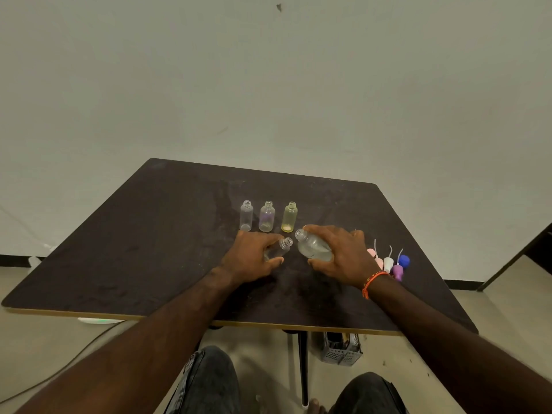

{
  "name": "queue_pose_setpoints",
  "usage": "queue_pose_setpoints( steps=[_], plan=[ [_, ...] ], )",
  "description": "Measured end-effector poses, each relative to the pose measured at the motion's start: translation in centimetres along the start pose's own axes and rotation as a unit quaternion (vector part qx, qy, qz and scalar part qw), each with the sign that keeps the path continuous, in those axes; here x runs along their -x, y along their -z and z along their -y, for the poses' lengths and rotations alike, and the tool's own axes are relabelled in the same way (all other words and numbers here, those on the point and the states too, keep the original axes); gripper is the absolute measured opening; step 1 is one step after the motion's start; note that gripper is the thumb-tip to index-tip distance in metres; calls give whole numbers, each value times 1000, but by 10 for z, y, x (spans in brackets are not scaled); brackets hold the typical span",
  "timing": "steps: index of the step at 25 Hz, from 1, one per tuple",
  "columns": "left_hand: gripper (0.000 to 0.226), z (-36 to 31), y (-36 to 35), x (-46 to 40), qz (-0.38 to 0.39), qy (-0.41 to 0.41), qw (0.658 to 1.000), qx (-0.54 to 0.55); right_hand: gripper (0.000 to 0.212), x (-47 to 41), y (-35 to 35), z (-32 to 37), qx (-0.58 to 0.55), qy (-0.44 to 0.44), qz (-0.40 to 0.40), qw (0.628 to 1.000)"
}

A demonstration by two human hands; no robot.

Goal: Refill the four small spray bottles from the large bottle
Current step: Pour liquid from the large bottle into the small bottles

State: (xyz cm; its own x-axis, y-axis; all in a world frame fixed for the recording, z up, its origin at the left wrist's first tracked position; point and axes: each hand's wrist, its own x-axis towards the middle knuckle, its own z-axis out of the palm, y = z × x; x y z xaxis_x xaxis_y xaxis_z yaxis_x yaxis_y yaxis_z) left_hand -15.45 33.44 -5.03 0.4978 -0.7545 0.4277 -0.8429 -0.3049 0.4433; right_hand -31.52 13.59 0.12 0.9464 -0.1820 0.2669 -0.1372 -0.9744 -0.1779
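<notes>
Gripping a tilted small bottle (282, 248) at frame centre, left hand (254, 258) faces right hand (340, 255), wrapped around the tilted large bottle (313, 246); three open bottles (267, 217) stand just above; spray caps (388, 262) lie at right on the table (134, 249)

Small bottle (277, 250) body behind left hand (254, 258) fingers.

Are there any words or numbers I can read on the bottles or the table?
No readable text anywhere in this picture.
The large bottle in the right hand: clear and plain, no label shows.
The small bottle in the left hand: no label shows.
The three small bottles standing on the table: no print shows.
The spray caps: plain colours, no marks.
</notes>
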Motion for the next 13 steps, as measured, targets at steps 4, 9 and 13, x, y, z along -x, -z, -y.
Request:
queue_pose_setpoints(
  steps=[4,9,13],
  plan=[
    [51,0,2,-1,10,5,1000,-12,70,-4,2,4,51,10,23,998],
    [54,2,3,0,18,8,1000,-18,71,-6,2,6,91,16,42,995],
    [52,6,5,1,23,19,999,-24,72,-9,5,8,104,20,48,993]
  ],
)
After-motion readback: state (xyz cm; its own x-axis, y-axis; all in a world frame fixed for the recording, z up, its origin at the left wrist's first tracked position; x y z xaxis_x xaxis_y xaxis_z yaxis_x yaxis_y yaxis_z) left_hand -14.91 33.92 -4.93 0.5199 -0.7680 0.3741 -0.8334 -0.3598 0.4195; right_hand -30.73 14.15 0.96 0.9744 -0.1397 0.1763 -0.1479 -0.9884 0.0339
